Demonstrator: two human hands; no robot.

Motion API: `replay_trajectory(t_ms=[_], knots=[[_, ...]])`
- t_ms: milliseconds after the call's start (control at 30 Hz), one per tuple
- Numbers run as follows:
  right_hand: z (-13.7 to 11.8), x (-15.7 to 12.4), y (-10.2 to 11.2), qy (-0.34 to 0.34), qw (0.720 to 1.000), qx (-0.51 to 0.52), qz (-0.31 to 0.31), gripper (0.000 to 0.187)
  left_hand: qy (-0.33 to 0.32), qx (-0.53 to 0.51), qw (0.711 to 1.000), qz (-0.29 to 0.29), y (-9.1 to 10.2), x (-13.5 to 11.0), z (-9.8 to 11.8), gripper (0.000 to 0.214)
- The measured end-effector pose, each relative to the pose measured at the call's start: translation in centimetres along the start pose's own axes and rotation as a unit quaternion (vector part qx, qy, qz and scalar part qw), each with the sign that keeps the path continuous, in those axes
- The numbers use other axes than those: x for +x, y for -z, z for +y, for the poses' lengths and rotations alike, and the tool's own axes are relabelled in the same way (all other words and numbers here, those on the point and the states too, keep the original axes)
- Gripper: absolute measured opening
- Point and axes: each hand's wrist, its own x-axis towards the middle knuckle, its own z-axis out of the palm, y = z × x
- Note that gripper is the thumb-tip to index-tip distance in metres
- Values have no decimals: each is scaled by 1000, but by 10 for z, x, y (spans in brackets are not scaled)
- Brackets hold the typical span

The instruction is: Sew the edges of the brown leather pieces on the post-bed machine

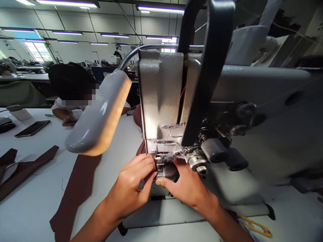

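Head view: left hand [133, 179] pinched, contents I cannot tell; presser foot [159, 169] just right of its fingertips. Right hand [190, 186] curved, thumb apart from fingers, grip unclear. I'd hold wrists steady, fingertips out from under foot.

Angles both forearms [102, 215] inward; bends fingers [142, 163] of left hand [132, 181], thumb [149, 184] just below; arches right hand [190, 186] close opposite, thumb pointing toward left.
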Motion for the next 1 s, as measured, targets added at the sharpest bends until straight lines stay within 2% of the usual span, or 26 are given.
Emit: replay_trajectory(t_ms=[100,167,300,533,633,833,933,1000], knots=[[1,2,-2,-10,999,30,-6,56,8,-9,1000,-10,0,-2,-1,15],[2,2,-3,12,999,33,-4,53,15,-13,1000,-18,0,-2,-2,15],[4,1,-5,66,998,-8,14,49,17,-18,1000,-17,-1,-1,-3,15],[17,-6,-14,104,990,-77,64,54,18,-25,999,-23,-1,-3,2,19],[16,-8,-14,102,986,-99,87,50,26,-21,999,-31,1,-4,4,21],[12,-6,-13,86,989,-104,65,51,31,-30,999,-30,1,-3,6,24],[20,-7,-17,91,990,-93,58,51,24,-32,999,-29,3,-14,9,23],[26,-13,-19,93,990,-82,69,50,56,-24,997,-38,12,-30,3,31]])
